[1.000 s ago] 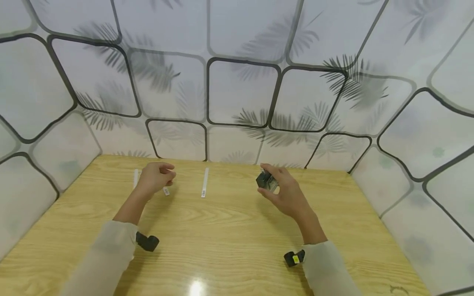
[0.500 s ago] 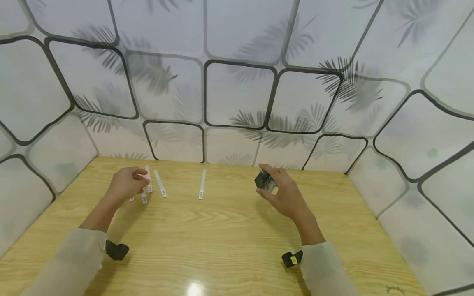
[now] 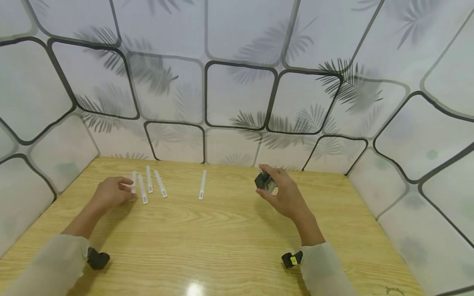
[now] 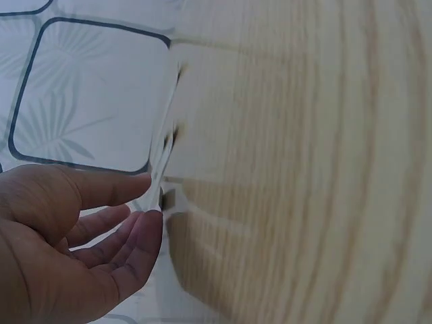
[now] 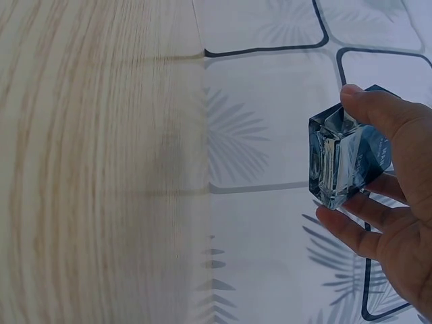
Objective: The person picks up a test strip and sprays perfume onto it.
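In the head view my left hand (image 3: 110,192) is low over the left side of the table, at the leftmost white paper test strip (image 3: 133,176). Its thumb and fingers stand apart on either side of that strip, fingertips right at it. The left wrist view shows the same hand (image 4: 94,233) with a gap between its fingertips and strips (image 4: 167,145) seen edge-on beyond. On the right, my right hand (image 3: 286,195) holds a faceted glass perfume bottle (image 5: 337,158) tilted above the table, gripped between thumb and fingers. Part of the bottle is hidden behind the hand.
More test strips lie side by side, several in a group near the left hand, such as this strip (image 3: 161,183). One separate strip (image 3: 202,185) lies nearer the middle. A patterned wall covering (image 3: 237,94) rises behind the wooden table (image 3: 222,238).
My left hand has moved left and down, from above the grouped strips to the leftmost one, uncovering the others. The right hand keeps holding the perfume bottle in nearly the same place.
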`<move>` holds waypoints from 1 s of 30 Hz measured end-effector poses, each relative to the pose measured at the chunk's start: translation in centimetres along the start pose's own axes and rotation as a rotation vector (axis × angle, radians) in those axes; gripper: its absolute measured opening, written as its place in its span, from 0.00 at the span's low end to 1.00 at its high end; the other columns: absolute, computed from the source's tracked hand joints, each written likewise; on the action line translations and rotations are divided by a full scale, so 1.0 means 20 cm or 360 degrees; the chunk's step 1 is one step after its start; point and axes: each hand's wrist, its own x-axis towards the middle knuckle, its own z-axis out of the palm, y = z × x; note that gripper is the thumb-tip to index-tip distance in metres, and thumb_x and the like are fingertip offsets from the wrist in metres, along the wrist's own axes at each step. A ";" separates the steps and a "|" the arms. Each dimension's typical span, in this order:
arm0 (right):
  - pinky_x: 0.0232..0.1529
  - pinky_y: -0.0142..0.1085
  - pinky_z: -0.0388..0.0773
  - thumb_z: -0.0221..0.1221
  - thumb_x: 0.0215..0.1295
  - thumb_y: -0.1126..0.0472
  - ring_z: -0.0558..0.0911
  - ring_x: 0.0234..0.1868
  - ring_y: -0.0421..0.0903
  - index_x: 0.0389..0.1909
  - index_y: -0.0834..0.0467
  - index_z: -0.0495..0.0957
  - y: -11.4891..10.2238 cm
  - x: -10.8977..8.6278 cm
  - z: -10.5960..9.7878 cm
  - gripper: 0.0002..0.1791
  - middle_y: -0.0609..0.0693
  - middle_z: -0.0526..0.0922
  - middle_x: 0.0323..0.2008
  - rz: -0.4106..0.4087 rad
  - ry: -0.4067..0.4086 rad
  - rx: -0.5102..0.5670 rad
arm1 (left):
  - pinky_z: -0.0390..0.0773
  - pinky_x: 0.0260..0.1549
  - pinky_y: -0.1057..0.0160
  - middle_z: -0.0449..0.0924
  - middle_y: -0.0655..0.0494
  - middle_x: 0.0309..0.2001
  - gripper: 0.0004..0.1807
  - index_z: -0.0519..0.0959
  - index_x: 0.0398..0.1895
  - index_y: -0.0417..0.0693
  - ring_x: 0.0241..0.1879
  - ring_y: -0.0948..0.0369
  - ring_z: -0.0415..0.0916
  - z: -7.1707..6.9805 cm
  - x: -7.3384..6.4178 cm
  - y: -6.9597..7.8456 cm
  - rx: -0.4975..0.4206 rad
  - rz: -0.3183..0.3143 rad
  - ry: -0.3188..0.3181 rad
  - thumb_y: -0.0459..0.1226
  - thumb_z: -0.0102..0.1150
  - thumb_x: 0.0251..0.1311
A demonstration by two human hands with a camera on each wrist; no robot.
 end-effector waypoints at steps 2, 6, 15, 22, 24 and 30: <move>0.49 0.54 0.81 0.73 0.62 0.54 0.80 0.52 0.53 0.76 0.44 0.65 0.00 0.00 0.00 0.43 0.55 0.78 0.54 0.0005 -0.0001 0.0001 | 0.83 0.43 0.49 0.78 0.26 0.54 0.37 0.68 0.65 0.23 0.43 0.46 0.83 0.00 0.01 -0.01 0.0038 0.0001 -0.0017 0.40 0.71 0.62; 0.49 0.53 0.81 0.73 0.62 0.54 0.80 0.52 0.53 0.76 0.45 0.65 0.00 0.00 0.00 0.42 0.55 0.77 0.54 0.0006 -0.0009 0.0005 | 0.82 0.44 0.45 0.79 0.28 0.52 0.40 0.68 0.65 0.23 0.43 0.44 0.83 -0.01 0.01 -0.03 0.0098 0.0018 -0.0025 0.43 0.73 0.60; 0.50 0.53 0.81 0.73 0.62 0.54 0.80 0.53 0.53 0.76 0.46 0.65 0.00 0.00 -0.01 0.42 0.55 0.78 0.55 -0.0013 -0.0023 0.0003 | 0.81 0.41 0.48 0.82 0.31 0.46 0.38 0.69 0.62 0.22 0.43 0.41 0.81 -0.05 0.02 -0.07 0.0210 0.0076 0.0032 0.37 0.74 0.55; 0.49 0.53 0.82 0.73 0.62 0.55 0.80 0.52 0.53 0.75 0.48 0.66 0.00 0.02 -0.02 0.42 0.55 0.78 0.54 -0.0039 -0.0026 -0.0001 | 0.80 0.45 0.44 0.81 0.28 0.48 0.38 0.67 0.63 0.21 0.46 0.37 0.79 -0.08 0.01 -0.08 0.0183 0.0035 0.0009 0.33 0.72 0.53; 0.50 0.53 0.82 0.73 0.62 0.54 0.80 0.52 0.53 0.75 0.48 0.65 0.00 0.02 -0.03 0.42 0.55 0.78 0.54 -0.0033 -0.0033 -0.0006 | 0.80 0.45 0.43 0.80 0.27 0.49 0.38 0.67 0.64 0.21 0.46 0.36 0.79 -0.08 0.01 -0.08 0.0170 0.0018 0.0002 0.33 0.72 0.53; 0.50 0.54 0.81 0.73 0.62 0.54 0.79 0.53 0.54 0.75 0.49 0.66 0.00 0.02 -0.03 0.41 0.55 0.77 0.55 -0.0020 -0.0043 0.0011 | 0.80 0.46 0.43 0.77 0.25 0.52 0.39 0.66 0.65 0.21 0.48 0.34 0.77 -0.08 0.01 -0.08 0.0144 -0.0025 -0.0026 0.33 0.72 0.54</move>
